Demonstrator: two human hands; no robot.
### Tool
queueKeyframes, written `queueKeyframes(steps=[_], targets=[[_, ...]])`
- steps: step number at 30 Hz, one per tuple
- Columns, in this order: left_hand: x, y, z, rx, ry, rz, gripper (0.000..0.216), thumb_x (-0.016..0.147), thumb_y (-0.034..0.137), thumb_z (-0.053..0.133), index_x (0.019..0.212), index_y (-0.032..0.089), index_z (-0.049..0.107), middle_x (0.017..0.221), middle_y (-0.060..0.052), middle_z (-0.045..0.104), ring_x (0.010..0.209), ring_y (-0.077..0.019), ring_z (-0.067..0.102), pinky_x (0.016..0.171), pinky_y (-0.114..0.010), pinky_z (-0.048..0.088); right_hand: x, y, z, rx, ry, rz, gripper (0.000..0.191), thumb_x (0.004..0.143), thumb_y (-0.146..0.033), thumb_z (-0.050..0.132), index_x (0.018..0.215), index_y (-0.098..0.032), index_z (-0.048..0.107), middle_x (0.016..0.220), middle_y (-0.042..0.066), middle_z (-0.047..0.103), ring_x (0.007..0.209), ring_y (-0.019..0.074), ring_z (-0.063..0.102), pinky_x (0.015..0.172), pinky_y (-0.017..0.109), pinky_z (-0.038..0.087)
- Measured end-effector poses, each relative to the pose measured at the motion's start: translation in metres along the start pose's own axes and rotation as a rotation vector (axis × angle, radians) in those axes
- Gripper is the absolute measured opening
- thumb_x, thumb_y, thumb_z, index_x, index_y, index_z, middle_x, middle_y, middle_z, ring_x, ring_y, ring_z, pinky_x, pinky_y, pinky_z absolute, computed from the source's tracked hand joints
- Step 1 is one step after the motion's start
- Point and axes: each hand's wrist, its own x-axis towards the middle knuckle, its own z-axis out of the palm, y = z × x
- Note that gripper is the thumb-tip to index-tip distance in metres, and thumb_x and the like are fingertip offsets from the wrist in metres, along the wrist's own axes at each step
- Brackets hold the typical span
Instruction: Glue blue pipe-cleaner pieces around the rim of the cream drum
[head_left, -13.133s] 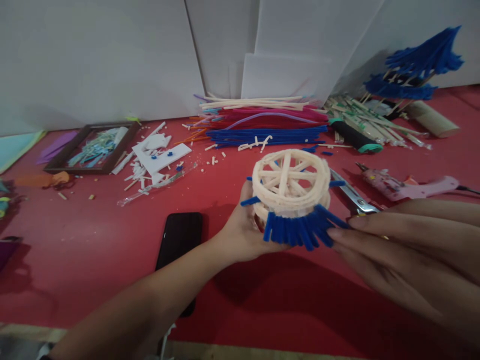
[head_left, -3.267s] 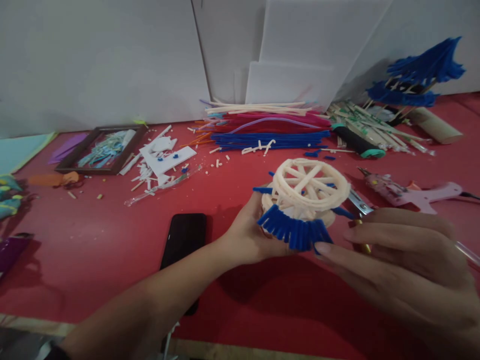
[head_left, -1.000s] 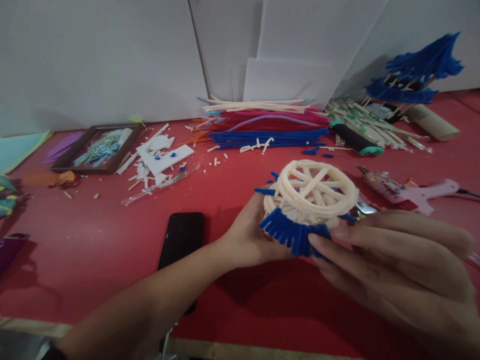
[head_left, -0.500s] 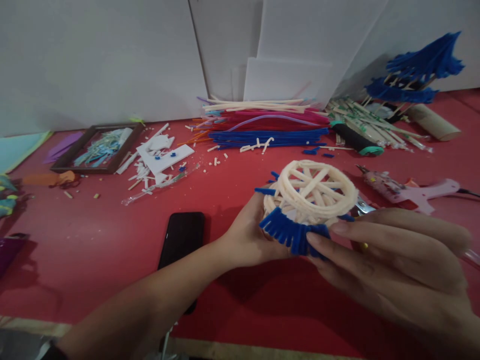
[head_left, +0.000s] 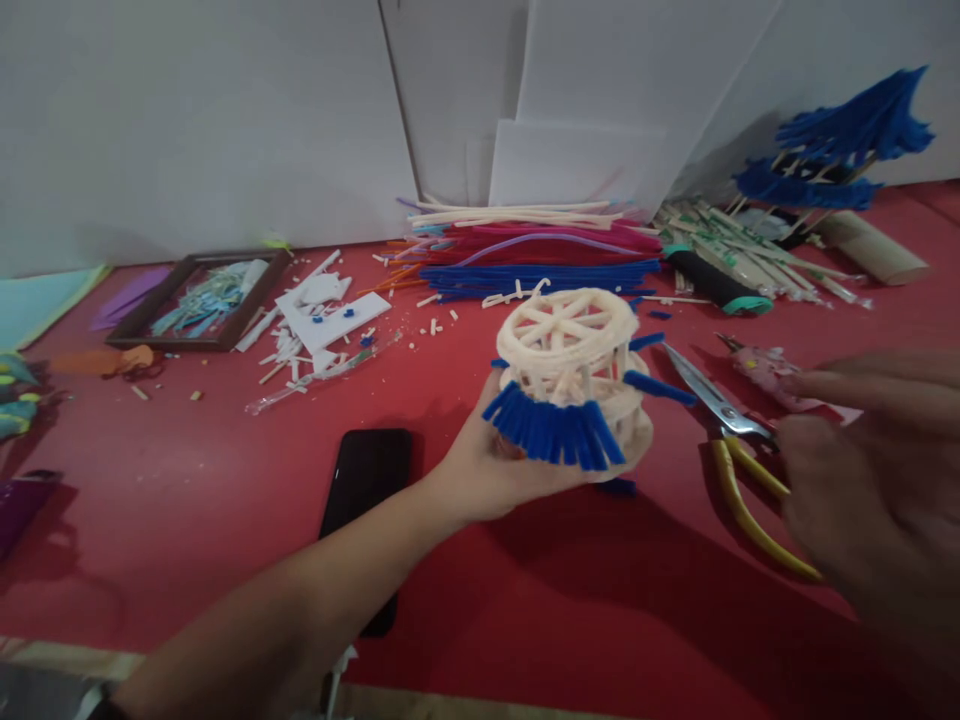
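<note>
My left hand (head_left: 487, 465) is closed around a small round tower model (head_left: 570, 330) of cream pipe cleaners, holding it upright above the table. A spoked wheel forms its top. A fringe of short blue pipe-cleaner pieces (head_left: 559, 430) hangs along its front, and other blue pieces stick out at the right. Blurred by motion, my right hand (head_left: 885, 470) is apart from the model, thumb and fingers spread, over the pink glue gun (head_left: 765, 372). It hides most of the gun's handle. Scissors with yellow handles (head_left: 739, 460) lie between the model and my right hand, partly covered.
A phone (head_left: 367, 480) lies left of the model. Behind are bundled pipe cleaners (head_left: 540, 275), white scraps (head_left: 322, 320) and a brown frame (head_left: 191, 340). At the back right stand a blue-roofed model (head_left: 832, 150), wrapped sticks (head_left: 750, 240) and a cardboard tube (head_left: 874, 248).
My right hand has let go of the blue fringe and moved right to the glue gun. My left hand has tilted the model more upright and shifted it left, uncovering the scissors.
</note>
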Motion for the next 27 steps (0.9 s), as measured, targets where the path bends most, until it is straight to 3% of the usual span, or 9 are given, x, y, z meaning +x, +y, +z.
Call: queueKeyframes(steps=[2, 5, 7, 9, 11, 16, 21, 24, 27], targets=[[-0.004, 0.002, -0.001, 0.015, 0.002, -0.005, 0.060, 0.056, 0.027, 0.092, 0.112, 0.020, 0.070, 0.113, -0.010, 0.077, 0.117, -0.0370, 0.068, 0.106, -0.055, 0.052, 0.010, 0.009, 0.000, -0.056, 0.002, 0.033, 0.015, 0.090, -0.038, 0.057, 0.089, -0.024, 0.063, 0.081, 0.007, 0.067, 0.080, 0.0222, 0.065, 0.077, 0.043, 0.052], [-0.003, 0.007, -0.002, -0.030, -0.034, -0.056, 0.057, 0.054, 0.040, 0.092, 0.104, 0.019, 0.073, 0.105, -0.010, 0.079, 0.115, -0.0376, 0.069, 0.106, -0.053, 0.052, 0.021, 0.050, 0.000, -0.236, -0.113, 0.256, 0.032, 0.090, -0.049, 0.049, 0.097, -0.024, 0.067, 0.090, 0.010, 0.068, 0.082, 0.0242, 0.063, 0.074, 0.043, 0.048], [-0.001, 0.012, -0.002, -0.068, -0.068, -0.094, 0.061, 0.052, 0.049, 0.092, 0.103, 0.019, 0.073, 0.102, -0.010, 0.080, 0.114, -0.0371, 0.070, 0.106, -0.052, 0.052, 0.025, 0.090, -0.002, -0.360, -0.324, 0.397, 0.031, 0.080, -0.052, 0.054, 0.092, -0.026, 0.067, 0.082, 0.008, 0.067, 0.065, 0.0210, 0.058, 0.060, 0.038, 0.044], [0.001, 0.015, 0.000, -0.089, -0.098, -0.088, 0.068, 0.052, 0.053, 0.091, 0.108, 0.020, 0.072, 0.099, -0.010, 0.081, 0.111, -0.0362, 0.071, 0.105, -0.051, 0.053, 0.028, 0.126, -0.005, -0.524, -0.580, 0.473, 0.032, 0.071, -0.054, 0.061, 0.086, -0.026, 0.066, 0.085, 0.011, 0.069, 0.069, 0.0235, 0.060, 0.060, 0.039, 0.044], [0.002, 0.017, 0.001, -0.103, -0.120, -0.046, 0.071, 0.054, 0.051, 0.091, 0.115, 0.022, 0.069, 0.099, -0.009, 0.081, 0.110, -0.0348, 0.073, 0.104, -0.051, 0.053, 0.030, 0.151, -0.008, -0.546, -0.686, 0.504, 0.030, 0.065, -0.055, 0.065, 0.071, -0.026, 0.063, 0.078, 0.012, 0.069, 0.066, 0.0243, 0.061, 0.058, 0.040, 0.045], [0.003, 0.013, 0.000, -0.091, -0.073, -0.005, 0.062, 0.058, 0.040, 0.091, 0.113, 0.022, 0.070, 0.110, -0.010, 0.079, 0.110, -0.0335, 0.073, 0.104, -0.051, 0.053, 0.024, 0.176, -0.015, -0.509, -0.799, 0.480, 0.036, 0.066, -0.063, 0.056, 0.060, -0.028, 0.059, 0.068, 0.012, 0.068, 0.059, 0.0260, 0.062, 0.059, 0.044, 0.048], [0.005, 0.010, -0.004, -0.081, -0.035, 0.007, 0.064, 0.060, 0.037, 0.090, 0.118, 0.026, 0.067, 0.098, -0.006, 0.081, 0.100, -0.0310, 0.076, 0.100, -0.051, 0.055, 0.006, 0.194, -0.016, -0.426, -0.798, 0.309, 0.039, 0.059, -0.051, 0.053, 0.089, -0.032, 0.068, 0.106, 0.013, 0.072, 0.099, 0.0341, 0.067, 0.084, 0.053, 0.051], [0.004, 0.008, -0.006, -0.067, -0.047, 0.043, 0.069, 0.062, 0.035, 0.090, 0.126, 0.029, 0.063, 0.107, -0.005, 0.080, 0.107, -0.0293, 0.074, 0.103, -0.049, 0.054, 0.001, 0.204, -0.011, -0.345, -0.834, 0.231, 0.048, 0.061, -0.050, 0.050, 0.103, -0.034, 0.067, 0.119, 0.007, 0.070, 0.108, 0.0300, 0.066, 0.092, 0.049, 0.052], [0.002, 0.009, -0.004, -0.018, -0.067, 0.097, 0.065, 0.064, 0.032, 0.089, 0.124, 0.026, 0.064, 0.112, -0.005, 0.078, 0.112, -0.0286, 0.072, 0.106, -0.047, 0.052, 0.003, 0.212, -0.008, -0.313, -0.869, 0.180, 0.039, 0.067, -0.043, 0.045, 0.097, -0.033, 0.067, 0.108, 0.006, 0.073, 0.096, 0.0245, 0.070, 0.085, 0.041, 0.057]])
